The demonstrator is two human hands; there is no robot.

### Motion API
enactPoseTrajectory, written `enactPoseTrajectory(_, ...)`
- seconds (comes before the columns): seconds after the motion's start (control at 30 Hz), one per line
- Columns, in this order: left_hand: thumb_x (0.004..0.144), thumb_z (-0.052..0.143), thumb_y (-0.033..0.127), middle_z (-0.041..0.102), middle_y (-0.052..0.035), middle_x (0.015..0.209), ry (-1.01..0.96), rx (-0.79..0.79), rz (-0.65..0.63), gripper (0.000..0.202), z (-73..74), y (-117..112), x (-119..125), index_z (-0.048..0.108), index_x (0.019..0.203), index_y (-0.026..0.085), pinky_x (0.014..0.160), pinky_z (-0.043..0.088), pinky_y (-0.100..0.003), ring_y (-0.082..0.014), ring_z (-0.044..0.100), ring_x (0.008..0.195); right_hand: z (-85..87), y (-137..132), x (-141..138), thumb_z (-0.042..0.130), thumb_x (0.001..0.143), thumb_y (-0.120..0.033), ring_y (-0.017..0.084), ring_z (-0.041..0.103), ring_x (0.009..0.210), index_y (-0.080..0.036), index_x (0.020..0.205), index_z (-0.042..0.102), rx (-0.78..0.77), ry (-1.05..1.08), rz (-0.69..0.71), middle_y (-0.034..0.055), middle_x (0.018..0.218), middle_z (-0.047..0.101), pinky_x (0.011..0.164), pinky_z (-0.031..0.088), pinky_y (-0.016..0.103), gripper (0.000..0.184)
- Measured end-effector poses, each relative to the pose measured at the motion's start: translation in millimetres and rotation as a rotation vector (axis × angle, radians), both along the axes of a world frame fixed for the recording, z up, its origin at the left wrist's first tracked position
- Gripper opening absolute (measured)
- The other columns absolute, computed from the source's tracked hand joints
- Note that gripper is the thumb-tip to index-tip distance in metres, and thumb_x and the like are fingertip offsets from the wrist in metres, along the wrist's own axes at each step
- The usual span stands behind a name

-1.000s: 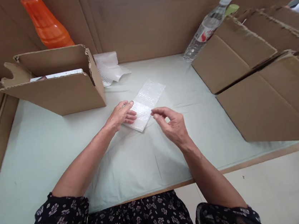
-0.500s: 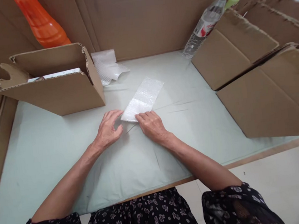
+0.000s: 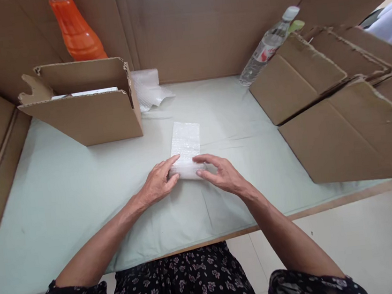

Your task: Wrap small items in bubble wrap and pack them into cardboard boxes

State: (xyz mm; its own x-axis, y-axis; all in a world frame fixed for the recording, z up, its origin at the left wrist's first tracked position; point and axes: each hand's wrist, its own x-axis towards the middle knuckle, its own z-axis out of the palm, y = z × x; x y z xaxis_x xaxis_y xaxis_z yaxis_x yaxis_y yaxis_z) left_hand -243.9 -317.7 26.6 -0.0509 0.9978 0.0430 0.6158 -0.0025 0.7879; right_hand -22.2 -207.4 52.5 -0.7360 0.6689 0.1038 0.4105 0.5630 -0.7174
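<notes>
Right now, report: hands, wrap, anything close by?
Left fingers and right fingers at either side of bubble wrap. Wrap's near end folded or rolled, far end flat. Open cardboard box beyond, left.

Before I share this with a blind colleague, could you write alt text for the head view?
Left hand and right hand hold the near end of bubble wrap on a pale cloth. Beyond them: open box and orange bottle at left; clear bottle and boxes at right.

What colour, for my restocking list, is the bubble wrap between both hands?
Translucent white bubble wrap; head view.
</notes>
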Motion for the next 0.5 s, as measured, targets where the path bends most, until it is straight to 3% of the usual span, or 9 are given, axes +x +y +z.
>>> enactPoseTrajectory(0.1, 0.088, 0.055, 0.031, 0.068, -0.0037, 0.088, -0.027, -0.131, 0.080, 0.064, 3.7, 6.7, 2.8, 0.048, 0.150, 0.018, 0.076, 0.049, -0.033, -0.0202, 0.060, 0.076, 6.3, -20.5, 9.4, 0.059, 0.096, -0.031, 0.027, 0.070, 0.106, -0.022, 0.113, 0.071, 0.315, 0.110, -0.220, 0.0096, 0.112, 0.077, 0.095, 0.051, 0.045, 0.023)
enactPoseTrajectory(0.2, 0.087, 0.055, 0.030, 0.061, 0.0017, 0.075, 0.010, -0.194, 0.131, 0.064, 6.1, 15.2, 5.0, 0.048, 0.150, 0.019, 0.068, 0.045, -0.029, -0.0181, 0.057, 0.067, 1.9, -39.0, 8.4, 0.057, 0.098, -0.026, 0.026, 0.070, 0.103, -0.024, 0.111, 0.070, 0.467, 0.037, -0.089, 0.0081, 0.108, 0.078, 0.091, 0.049, 0.043, 0.019)
enactPoseTrajectory(0.27, 0.087, 0.055, 0.029, 0.064, 0.0000, 0.080, 0.069, -0.183, 0.157, 0.063, 4.0, 19.5, 7.6, 0.049, 0.149, 0.019, 0.072, 0.047, -0.030, -0.0194, 0.060, 0.072, -7.4, -43.4, 0.9, 0.059, 0.096, -0.022, 0.028, 0.066, 0.113, -0.022, 0.120, 0.068, 0.523, -0.093, 0.044, 0.0096, 0.120, 0.075, 0.092, 0.046, 0.044, 0.025)
enactPoseTrajectory(0.37, 0.088, 0.055, 0.027, 0.071, -0.0098, 0.102, 0.206, -0.074, 0.191, 0.060, -2.1, 20.3, 11.4, 0.051, 0.146, 0.014, 0.088, 0.050, -0.038, -0.0263, 0.065, 0.093, -22.5, -35.6, -13.5, 0.060, 0.093, -0.016, 0.031, 0.059, 0.121, -0.017, 0.129, 0.064, 0.575, -0.266, 0.088, 0.0130, 0.133, 0.069, 0.094, 0.042, 0.045, 0.036)
enactPoseTrajectory(0.5, 0.092, 0.056, 0.030, 0.065, -0.0197, 0.130, 0.308, 0.209, 0.174, 0.050, -7.0, 6.7, 11.5, 0.057, 0.138, 0.012, 0.105, 0.045, -0.049, -0.0335, 0.059, 0.121, -27.7, -19.6, -23.0, 0.054, 0.097, -0.015, 0.030, 0.060, 0.112, -0.017, 0.122, 0.067, 0.567, -0.334, 0.087, 0.0123, 0.124, 0.072, 0.090, 0.039, 0.044, 0.028)
